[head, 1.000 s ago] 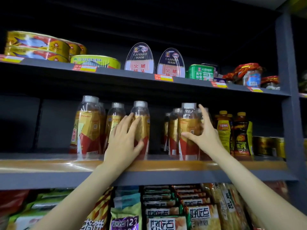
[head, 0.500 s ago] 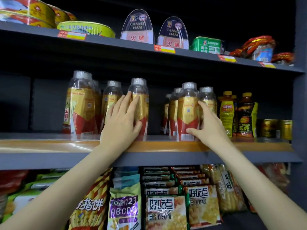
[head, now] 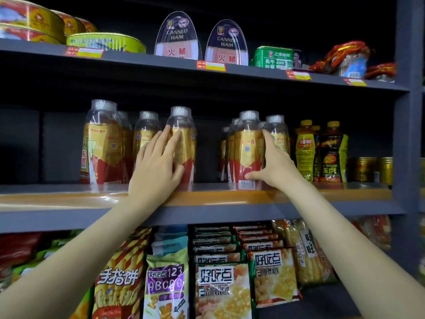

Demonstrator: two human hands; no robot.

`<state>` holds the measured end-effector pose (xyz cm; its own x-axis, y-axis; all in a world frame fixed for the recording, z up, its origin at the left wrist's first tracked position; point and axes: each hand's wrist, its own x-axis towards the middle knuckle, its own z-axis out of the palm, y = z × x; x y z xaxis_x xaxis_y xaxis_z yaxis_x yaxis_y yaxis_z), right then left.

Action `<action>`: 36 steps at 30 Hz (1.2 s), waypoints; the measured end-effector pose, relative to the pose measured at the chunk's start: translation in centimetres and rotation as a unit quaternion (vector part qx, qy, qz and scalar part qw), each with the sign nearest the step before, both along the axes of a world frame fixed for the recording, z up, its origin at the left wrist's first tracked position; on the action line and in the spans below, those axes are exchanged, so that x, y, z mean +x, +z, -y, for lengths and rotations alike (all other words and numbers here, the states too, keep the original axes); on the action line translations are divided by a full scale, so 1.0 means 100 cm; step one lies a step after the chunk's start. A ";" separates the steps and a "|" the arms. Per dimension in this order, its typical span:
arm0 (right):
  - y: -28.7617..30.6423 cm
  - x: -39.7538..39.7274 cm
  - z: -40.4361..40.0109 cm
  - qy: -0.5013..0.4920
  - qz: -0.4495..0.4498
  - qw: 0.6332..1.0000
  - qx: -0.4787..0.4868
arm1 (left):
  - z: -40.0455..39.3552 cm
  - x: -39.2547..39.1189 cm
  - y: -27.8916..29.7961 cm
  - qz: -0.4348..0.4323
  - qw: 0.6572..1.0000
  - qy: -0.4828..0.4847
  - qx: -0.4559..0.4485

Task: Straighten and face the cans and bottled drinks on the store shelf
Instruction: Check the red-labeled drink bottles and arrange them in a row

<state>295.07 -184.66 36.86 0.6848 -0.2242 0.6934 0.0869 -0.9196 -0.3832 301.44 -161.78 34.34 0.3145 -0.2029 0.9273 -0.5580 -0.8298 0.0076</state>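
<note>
On the middle shelf (head: 69, 199), close to its front edge, two gold-and-red bottles stand upright, long axes vertical, well apart with a gap between them. The left-group bottle (head: 186, 143) lies directly under the left hand (head: 156, 173), whose fingers curve round its label with the thumb at the red lower band. The front bottle of the right cluster (head: 247, 148) sits just left of the right hand (head: 274, 166), which grips it from its right side, thumb low across the front. Either turn, I judge, goes about the upright axis.
</note>
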 end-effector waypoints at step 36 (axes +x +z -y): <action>-0.003 0.017 0.064 -0.031 -0.039 0.996 0.080 | 0.120 -0.017 0.025 -0.368 0.922 -0.118 -0.041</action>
<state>296.73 -191.02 36.53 0.7166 -0.3707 0.5908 -0.0040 -0.8492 -0.5280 299.78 -173.82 36.84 0.8200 -0.2843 0.4968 -0.5418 -0.6654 0.5135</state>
